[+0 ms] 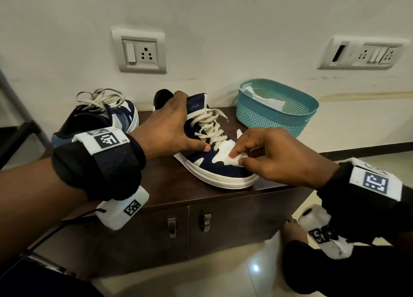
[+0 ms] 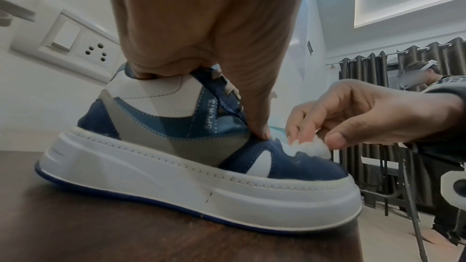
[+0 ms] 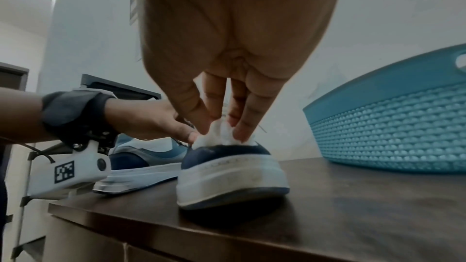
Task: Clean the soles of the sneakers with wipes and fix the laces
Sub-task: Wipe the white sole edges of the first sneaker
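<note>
Item: near sneaker (image 1: 214, 162), navy and white, thick platform sole. Location: upright on the dark desk (image 1: 174, 185), toe at the desk's front edge; second sneaker (image 1: 105, 115) to its left, teal basket (image 1: 277, 109) behind it to the right.

Held by: left hand (image 1: 169, 127), fingers hooked over the collar and tongue, thumb pressed against the side of the upper.

Wipe (image 1: 234, 160): small, white, crumpled, pinched between thumb and fingertips of the right hand (image 1: 277, 153) and pressed on the toe cap. More white sheets lie in the basket.

Handling, as judged: sole looks stiff and bulky, moderately light; smooth white sidewall is probably slippery under a damp wipe. Upper is padded and yields, so the collar makes the firm hold; the heel block is the alternative when tipping the sneaker to reach the blue underside. Wipe is limp and tears easily; bunch it.

Laces (image 1: 210, 127): cream, flat, soft, loosely threaded; take them near the eyelets.
</note>
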`<action>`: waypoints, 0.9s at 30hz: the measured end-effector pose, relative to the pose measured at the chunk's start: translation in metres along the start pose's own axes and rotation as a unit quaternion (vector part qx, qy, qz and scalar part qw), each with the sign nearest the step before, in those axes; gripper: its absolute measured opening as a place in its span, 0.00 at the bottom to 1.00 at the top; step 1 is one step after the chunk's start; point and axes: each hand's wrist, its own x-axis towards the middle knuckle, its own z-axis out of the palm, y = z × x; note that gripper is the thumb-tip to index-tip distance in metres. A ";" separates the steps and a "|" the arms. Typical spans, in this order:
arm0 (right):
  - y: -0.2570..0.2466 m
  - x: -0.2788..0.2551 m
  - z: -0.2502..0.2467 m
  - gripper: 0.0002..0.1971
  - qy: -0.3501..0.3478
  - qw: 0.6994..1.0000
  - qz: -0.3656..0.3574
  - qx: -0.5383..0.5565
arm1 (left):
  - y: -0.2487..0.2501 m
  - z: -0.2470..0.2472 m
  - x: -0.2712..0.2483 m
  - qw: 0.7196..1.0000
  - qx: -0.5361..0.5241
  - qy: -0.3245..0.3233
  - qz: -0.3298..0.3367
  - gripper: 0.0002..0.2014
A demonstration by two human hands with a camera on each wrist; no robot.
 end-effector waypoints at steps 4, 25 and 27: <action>-0.007 0.003 0.007 0.08 0.007 1.000 -0.021 -0.017 | 0.000 0.000 0.000 1.000 -0.005 -0.001 0.002 0.43; 0.013 0.036 0.002 0.08 0.054 0.994 0.090 0.012 | 0.001 -0.002 -0.001 1.000 0.002 -0.006 -0.004 0.45; 0.019 0.041 0.003 0.09 0.062 0.992 0.111 0.006 | 0.001 -0.002 -0.001 1.000 -0.001 -0.006 -0.003 0.45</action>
